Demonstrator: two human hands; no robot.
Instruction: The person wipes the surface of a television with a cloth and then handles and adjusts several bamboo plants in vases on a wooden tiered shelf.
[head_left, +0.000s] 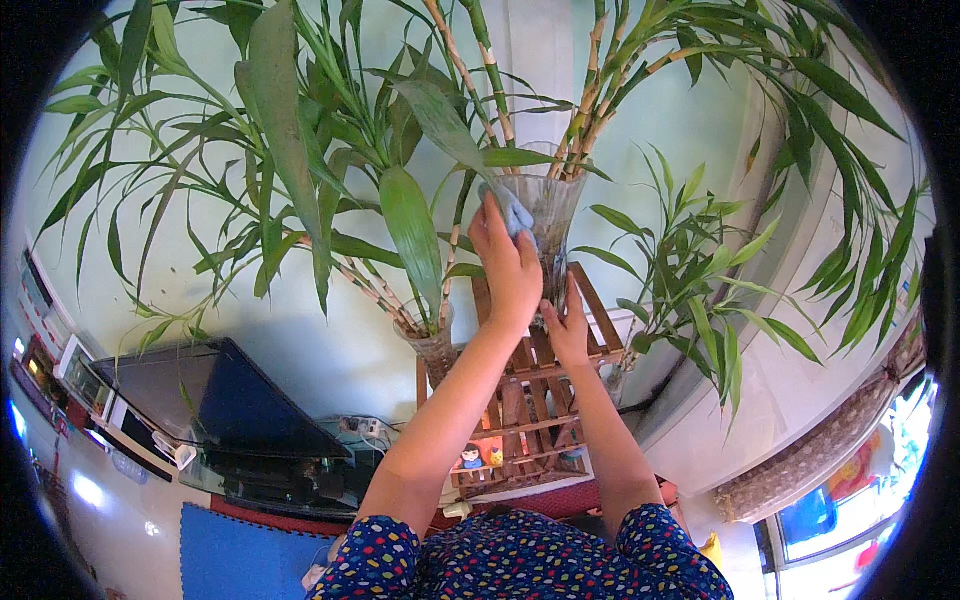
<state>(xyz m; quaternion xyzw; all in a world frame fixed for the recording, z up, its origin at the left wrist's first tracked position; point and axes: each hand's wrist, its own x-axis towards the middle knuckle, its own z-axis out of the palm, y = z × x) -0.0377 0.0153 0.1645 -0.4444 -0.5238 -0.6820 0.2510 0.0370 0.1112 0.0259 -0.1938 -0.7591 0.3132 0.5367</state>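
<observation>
My left hand (510, 259) pinches a blue-grey cloth (516, 214) beside the upper part of a tall clear glass vase (547, 196). A long, dull green leaf (442, 120) runs down to the cloth; whether its tip is caught in the cloth I cannot tell. Low on the same vase, my right hand (568, 326) grips its side, thumb in front and fingers along the right. Thick jointed lucky bamboo stalks (589, 112) rise from the vase mouth. The vase stands upright on a slatted wooden plant stand (544, 349), and my left hand covers part of the glass.
A second glass vase of lucky bamboo (435, 349) stands left, partly behind my forearm. Smaller leafy stems (675, 277) grow at right. A television (225, 405), a power strip (364, 426) and a blue foam mat (240, 555) lie lower left. Leaves spread widely overhead.
</observation>
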